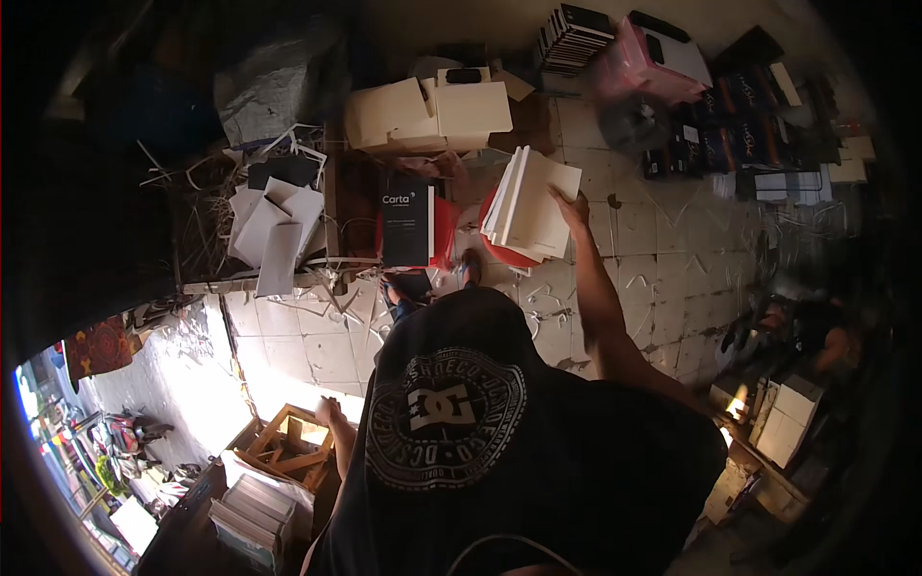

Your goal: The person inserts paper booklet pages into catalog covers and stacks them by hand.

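My right hand point(573, 208) grips the right edge of several cream-coloured booklets point(528, 206), with the thumb over the top one. The booklets are fanned out and tilted above a red round stool point(509, 253), which they partly hide. To their left, a black book marked "Carta" point(408, 223) lies on another red stool point(443, 235). My left hand point(329, 412) hangs low at my left side, near a wooden frame point(288, 444). It looks apart from the books; its fingers are too small and glare-lit to make out.
Crumpled white paper scraps point(279, 226) fill a bin at the left. Cream card stacks point(432, 120) lie ahead, beside black books point(576, 38) and a pink-wrapped bundle point(648, 62). Paper strips litter the tiled floor point(672, 278). Behind my left side stands a stack of books point(253, 514). Another person point(816, 331) is at the right.
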`<action>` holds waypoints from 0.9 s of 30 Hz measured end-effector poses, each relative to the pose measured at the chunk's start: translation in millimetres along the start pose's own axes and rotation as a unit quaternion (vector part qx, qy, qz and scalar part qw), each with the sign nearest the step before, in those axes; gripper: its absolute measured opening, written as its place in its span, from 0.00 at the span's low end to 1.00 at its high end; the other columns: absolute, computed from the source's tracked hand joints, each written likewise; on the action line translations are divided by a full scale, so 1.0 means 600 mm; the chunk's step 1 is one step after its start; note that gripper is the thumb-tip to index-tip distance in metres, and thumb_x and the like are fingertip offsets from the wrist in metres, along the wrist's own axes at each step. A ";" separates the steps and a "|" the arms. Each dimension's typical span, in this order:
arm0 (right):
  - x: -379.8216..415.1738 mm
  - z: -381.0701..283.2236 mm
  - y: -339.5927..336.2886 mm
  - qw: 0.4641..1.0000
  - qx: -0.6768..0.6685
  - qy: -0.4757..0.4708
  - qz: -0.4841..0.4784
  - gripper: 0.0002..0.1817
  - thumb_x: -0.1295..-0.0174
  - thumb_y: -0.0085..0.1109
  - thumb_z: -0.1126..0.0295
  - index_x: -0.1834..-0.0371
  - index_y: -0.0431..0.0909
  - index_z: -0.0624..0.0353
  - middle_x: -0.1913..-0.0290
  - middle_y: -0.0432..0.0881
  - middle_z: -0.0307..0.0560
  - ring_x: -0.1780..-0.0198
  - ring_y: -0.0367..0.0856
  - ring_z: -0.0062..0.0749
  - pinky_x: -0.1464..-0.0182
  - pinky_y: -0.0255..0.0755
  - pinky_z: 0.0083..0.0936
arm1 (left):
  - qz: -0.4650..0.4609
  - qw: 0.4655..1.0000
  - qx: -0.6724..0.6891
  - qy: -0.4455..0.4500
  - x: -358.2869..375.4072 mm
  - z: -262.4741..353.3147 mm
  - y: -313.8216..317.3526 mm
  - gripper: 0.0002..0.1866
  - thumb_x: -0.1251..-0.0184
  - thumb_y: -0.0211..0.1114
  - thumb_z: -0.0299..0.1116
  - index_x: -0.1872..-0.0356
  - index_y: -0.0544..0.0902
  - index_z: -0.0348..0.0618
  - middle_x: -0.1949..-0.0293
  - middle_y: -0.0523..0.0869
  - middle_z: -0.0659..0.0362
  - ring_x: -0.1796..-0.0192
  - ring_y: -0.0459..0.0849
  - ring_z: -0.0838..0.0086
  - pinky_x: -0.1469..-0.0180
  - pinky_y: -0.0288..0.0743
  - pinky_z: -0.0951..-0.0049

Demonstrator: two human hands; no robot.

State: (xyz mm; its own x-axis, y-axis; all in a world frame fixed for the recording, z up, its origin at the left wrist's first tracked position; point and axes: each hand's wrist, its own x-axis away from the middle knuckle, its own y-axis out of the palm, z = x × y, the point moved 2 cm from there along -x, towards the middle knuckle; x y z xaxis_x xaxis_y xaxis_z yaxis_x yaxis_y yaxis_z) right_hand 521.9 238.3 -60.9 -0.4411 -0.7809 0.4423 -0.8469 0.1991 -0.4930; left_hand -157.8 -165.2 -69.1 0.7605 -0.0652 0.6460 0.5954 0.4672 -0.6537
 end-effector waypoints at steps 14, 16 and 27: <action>0.099 -0.129 0.136 0.883 0.235 -0.338 0.227 0.38 0.48 0.71 0.51 0.42 0.69 0.66 0.49 0.76 0.59 0.50 0.77 0.52 0.46 0.71 0.41 | -0.297 0.900 -0.262 0.180 0.067 -0.050 0.069 0.13 0.30 0.56 0.42 0.60 0.82 0.44 0.74 0.85 0.52 0.76 0.82 0.62 0.75 0.75 0.63; 0.142 -0.175 0.214 0.917 0.115 -0.371 0.089 0.31 0.44 0.70 0.56 0.44 0.71 0.64 0.56 0.77 0.57 0.54 0.77 0.46 0.50 0.72 0.38 | -0.346 0.828 -0.336 0.285 0.037 -0.039 0.068 0.14 0.30 0.55 0.43 0.59 0.82 0.45 0.74 0.85 0.52 0.76 0.82 0.62 0.75 0.74 0.63; 0.163 0.156 0.649 0.930 0.347 0.017 -0.123 0.51 0.55 0.62 0.30 0.48 0.73 0.73 0.48 0.78 0.66 0.48 0.80 0.53 0.47 0.75 0.41 | -0.230 0.899 -0.277 0.249 -0.034 0.174 -0.011 0.17 0.33 0.61 0.43 0.63 0.84 0.35 0.62 0.88 0.50 0.60 0.87 0.59 0.55 0.79 0.64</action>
State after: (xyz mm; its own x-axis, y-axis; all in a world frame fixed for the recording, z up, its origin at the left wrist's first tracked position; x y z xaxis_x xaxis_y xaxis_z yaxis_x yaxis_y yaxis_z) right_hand 177.1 184.3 -279.7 -0.2785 -0.7302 0.6238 -0.5331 -0.4227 -0.7328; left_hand -204.2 -74.8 -37.0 0.3399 -0.5910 0.7315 0.8089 -0.2130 -0.5480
